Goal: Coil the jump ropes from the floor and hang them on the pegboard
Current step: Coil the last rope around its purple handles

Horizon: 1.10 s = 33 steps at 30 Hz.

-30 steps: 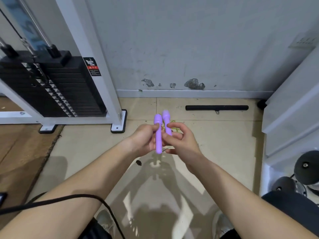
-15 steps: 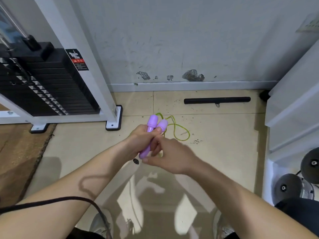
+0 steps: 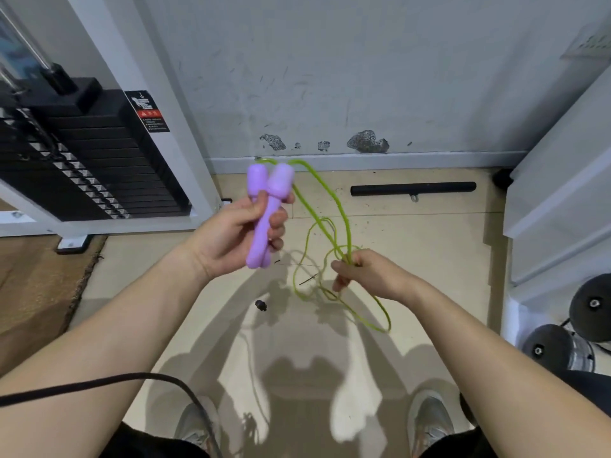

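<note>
My left hand (image 3: pixel 236 234) grips both purple handles (image 3: pixel 266 209) of a jump rope side by side, tops pointing up toward the wall. A thin lime-green rope (image 3: pixel 325 223) runs from the handle tops down to my right hand (image 3: pixel 370 274), which pinches several strands gathered together. Below that hand, loose green loops (image 3: pixel 380 317) hang over the beige floor. No pegboard is in view.
A black weight stack in a white frame (image 3: pixel 99 160) stands at the left. A black bar (image 3: pixel 413 189) lies on the floor by the wall. A white rack (image 3: pixel 562 193) with dumbbells (image 3: pixel 558 348) is at the right. A black cable (image 3: pixel 99 383) crosses my left forearm. A small black object (image 3: pixel 260 305) lies on the floor.
My right hand left the handles and slid down and right along the green rope, gathering strands. My left hand now holds both handles alone, raised higher.
</note>
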Available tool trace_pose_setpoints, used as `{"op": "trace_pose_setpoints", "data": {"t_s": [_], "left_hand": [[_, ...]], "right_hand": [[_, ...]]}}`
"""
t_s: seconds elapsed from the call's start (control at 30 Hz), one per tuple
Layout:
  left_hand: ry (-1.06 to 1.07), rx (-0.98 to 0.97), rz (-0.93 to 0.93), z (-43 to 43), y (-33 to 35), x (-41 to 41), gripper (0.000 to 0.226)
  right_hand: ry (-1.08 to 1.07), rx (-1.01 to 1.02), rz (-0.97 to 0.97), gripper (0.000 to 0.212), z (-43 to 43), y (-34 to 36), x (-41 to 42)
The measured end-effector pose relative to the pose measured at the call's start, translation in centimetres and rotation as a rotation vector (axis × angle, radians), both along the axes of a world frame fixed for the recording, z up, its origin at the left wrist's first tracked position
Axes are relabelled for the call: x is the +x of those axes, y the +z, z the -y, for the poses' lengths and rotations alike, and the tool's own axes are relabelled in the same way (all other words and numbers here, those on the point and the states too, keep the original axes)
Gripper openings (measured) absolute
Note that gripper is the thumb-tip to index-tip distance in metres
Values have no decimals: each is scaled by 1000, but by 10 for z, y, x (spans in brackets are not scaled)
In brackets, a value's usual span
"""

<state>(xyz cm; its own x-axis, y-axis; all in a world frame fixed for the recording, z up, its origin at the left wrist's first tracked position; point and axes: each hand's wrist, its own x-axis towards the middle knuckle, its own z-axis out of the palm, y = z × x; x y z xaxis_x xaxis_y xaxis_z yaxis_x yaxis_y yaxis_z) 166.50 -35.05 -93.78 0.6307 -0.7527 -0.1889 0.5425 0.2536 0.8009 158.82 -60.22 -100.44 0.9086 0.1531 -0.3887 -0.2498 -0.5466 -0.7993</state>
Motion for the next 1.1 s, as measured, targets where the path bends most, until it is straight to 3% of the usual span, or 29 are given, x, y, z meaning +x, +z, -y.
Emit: {"op": "trace_pose_setpoints", "data": {"t_s": [0.17, 0.33, 0.4, 0.5, 0.57, 0.67, 0.8, 0.97, 1.07, 1.1], "left_hand": [[527, 71, -80, -19, -15, 22, 23], [848, 110, -91, -43, -11, 39, 17], [930, 263, -26, -44, -14, 36, 16], [849, 592, 183, -33, -19, 28, 17], [707, 736, 299, -23, -21, 21, 18], [637, 812, 400, -9, -19, 13, 20], [675, 816, 420, -6, -14, 12, 20], [490, 799, 438, -4, -5, 1, 22], [317, 780, 501, -3, 0, -9, 21], [244, 778, 538, -3, 1, -13, 23]], "right_hand": [[-176, -152, -6, 36, 26, -10, -3], [-81, -544, -123, 28, 49, -35, -10], [-176, -523, -109, 31, 54, -34, -11], [-511, -169, 100, 31, 46, -10, -3], [-609, -60, 313, 29, 39, 21, 5], [-573, 10, 532, 21, 32, 79, 12], [-489, -13, 636, 17, 32, 140, 13], [-464, -248, 491, 24, 40, 121, 9], [-369, -488, 180, 17, 54, 82, -5], [-321, -580, 69, 33, 56, 73, -12]]}}
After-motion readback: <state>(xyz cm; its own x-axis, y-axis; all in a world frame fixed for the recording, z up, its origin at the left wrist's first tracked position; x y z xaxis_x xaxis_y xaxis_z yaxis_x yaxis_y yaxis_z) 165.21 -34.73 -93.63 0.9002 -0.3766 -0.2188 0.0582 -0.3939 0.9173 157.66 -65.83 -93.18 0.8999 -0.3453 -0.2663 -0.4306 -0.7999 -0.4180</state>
